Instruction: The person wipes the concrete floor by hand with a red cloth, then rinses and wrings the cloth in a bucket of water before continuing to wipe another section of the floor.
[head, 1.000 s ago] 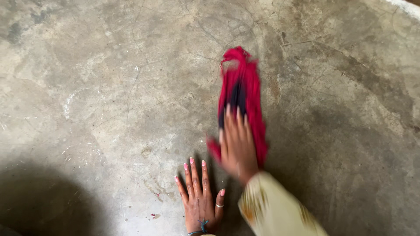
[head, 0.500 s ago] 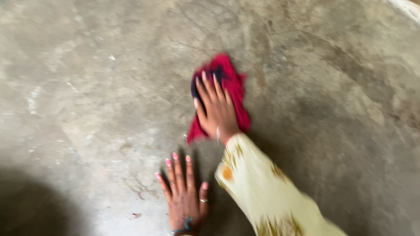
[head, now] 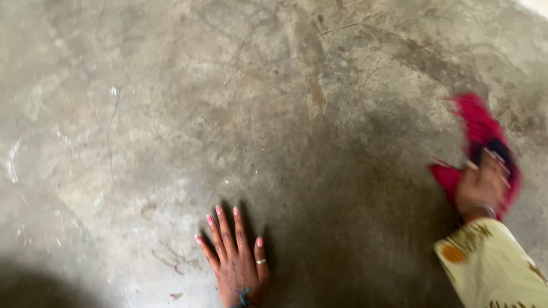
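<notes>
Left hand [head: 237,265] nearest the camera, palm down, fingers spread wide and flat on the concrete floor [head: 171,114]; pink nails, ring on one finger, blue band at the wrist. Bracing weight, by the look of it.

Right of the left hand and somewhat farther out: right hand [head: 482,185], blurred, pressed down on a red cloth [head: 476,128]. Fingers seem laid flat over the cloth rather than pinching it, though blur leaves that uncertain. Pale yellow patterned sleeve [head: 494,265] below it, at the frame's lower right. Cloth bunched, a dark patch showing near the fingertips, one red end trailing farther away from the left hand, another corner poking out toward it.

Between and beyond the two hands: darker, seemingly damp band of floor. Farther still, up and left of the left hand: dry grey concrete with cracks, pale scuffs, a brownish streak.

Risks, as judged: damp concrete under a braced palm, so a slip of the left hand plausible if weight shifts. Cloth only pressed, not gripped, so likely to slide out from under the right hand on rough patches. Loose trailing end could snag in a crack. Knuckles and nails close to abrasive floor.

Containers: none in view, no bucket or basin; nothing to report as contents.
</notes>
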